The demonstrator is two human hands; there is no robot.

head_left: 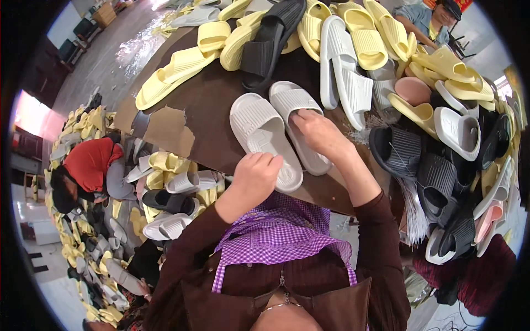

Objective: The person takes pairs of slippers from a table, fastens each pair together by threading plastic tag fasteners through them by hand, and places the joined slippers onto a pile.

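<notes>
A pair of white slide slippers with ribbed straps lies side by side on the brown table top in front of me, toes pointing away. Over the heel half of the left slipper (pixel 256 113) is my left hand (pixel 255 179), its fingers curled closed against the footbed edge. Whatever they may pinch is hidden. My right hand (pixel 320 132) lies across the right slipper (pixel 295 96), with its bent fingertips at the strap's opening and gripping there. The thumb side of that hand is partly out of sight.
Yellow slippers (pixel 179 71), a black pair (pixel 270 44) and more white ones (pixel 342 71) line the table's far side. Dark slippers (pixel 436 185) and a bundle of thin white strands (pixel 408 212) are at the right edge. A person in red (pixel 91 165) bends among slippers at left; another person (pixel 425 25) is beyond the table.
</notes>
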